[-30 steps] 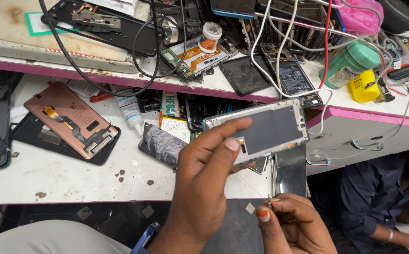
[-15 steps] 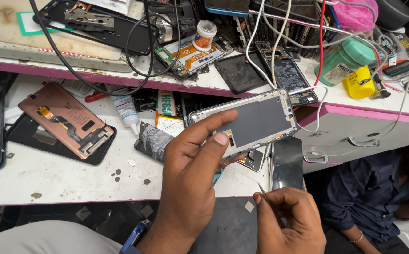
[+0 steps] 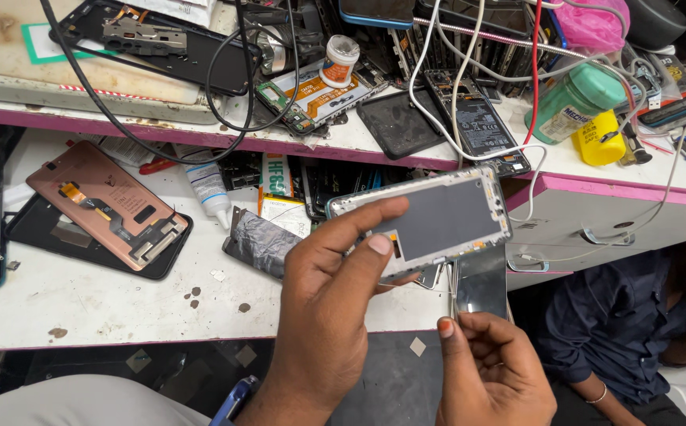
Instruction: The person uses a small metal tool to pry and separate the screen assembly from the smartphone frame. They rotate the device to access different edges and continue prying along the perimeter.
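left hand [image 3: 323, 315] pinching phone frame [image 3: 430, 221] | right hand [image 3: 493, 371] pinching thin tool [image 3: 451, 288] | green bottle [image 3: 576, 101] on shelf

Bare hands [image 3: 323, 315], orange-tinted thumbnail, no sleeves, light grey trousers [image 3: 82, 402]

A white workbench [image 3: 82, 308] with a pink-edged upper shelf [image 3: 611, 189] stands over seemingly dark speckled floor [image 3: 161, 367].

On the white, stained bench [image 3: 82, 308] a copper-coloured phone back panel [image 3: 106, 201] lies on a black frame. Near it are a white glue tube [image 3: 207, 189] and a grey foil-wrapped block [image 3: 260, 241]. The upper shelf [image 3: 438, 154] holds a green plastic bottle [image 3: 572, 102], a yellow container [image 3: 599, 142], a small white jar [image 3: 339, 61] and tangled cables.
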